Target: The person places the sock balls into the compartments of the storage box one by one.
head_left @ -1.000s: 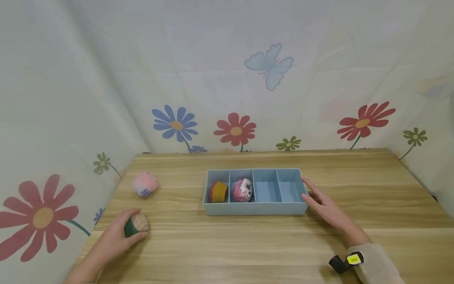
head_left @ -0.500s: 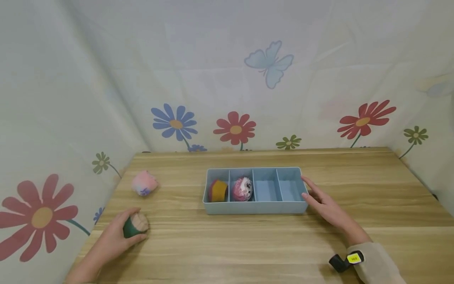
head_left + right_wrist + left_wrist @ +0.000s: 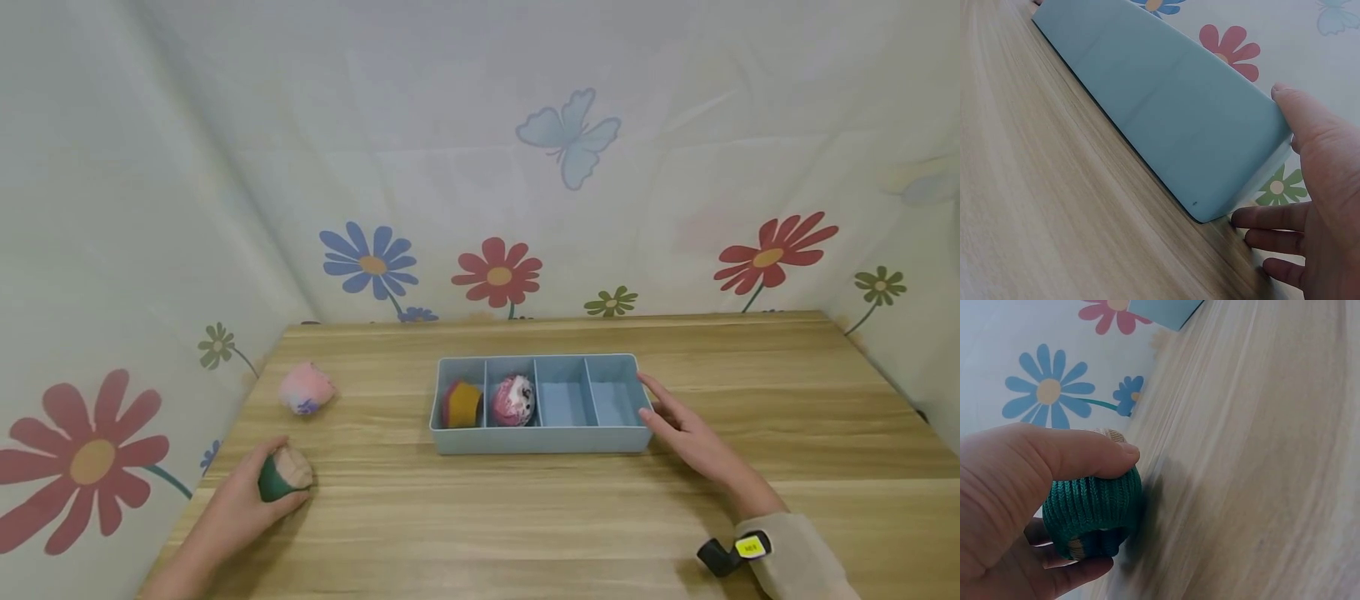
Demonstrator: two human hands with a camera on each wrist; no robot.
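Observation:
In the left wrist view, my left hand [image 3: 1016,487] grips a balled-up green ribbed sock [image 3: 1094,503], thumb on one side and fingers curled round the other. The sock's beige part faces right in the head view, close over the table's left side. My right hand [image 3: 693,442] lies against the right end of a light blue divided box [image 3: 540,441]. Its thumb [image 3: 1300,112] is at the rim, and the other fingers are fairly straight beside the end wall. The leftmost compartment holds a mustard and maroon bundle [image 3: 463,405]; a pink and white one [image 3: 513,401] fills the compartment beside it.
A pink bundle with blue marks [image 3: 306,388] lies on the wooden table [image 3: 480,525] beyond my left hand. The box's two right compartments show bare floors. A flower-printed curtain [image 3: 420,167] hangs behind the table and along its left side.
My left hand, with the green sock, has shifted very slightly to the left. My right hand stays at the box's end, and the box and other bundles have not moved.

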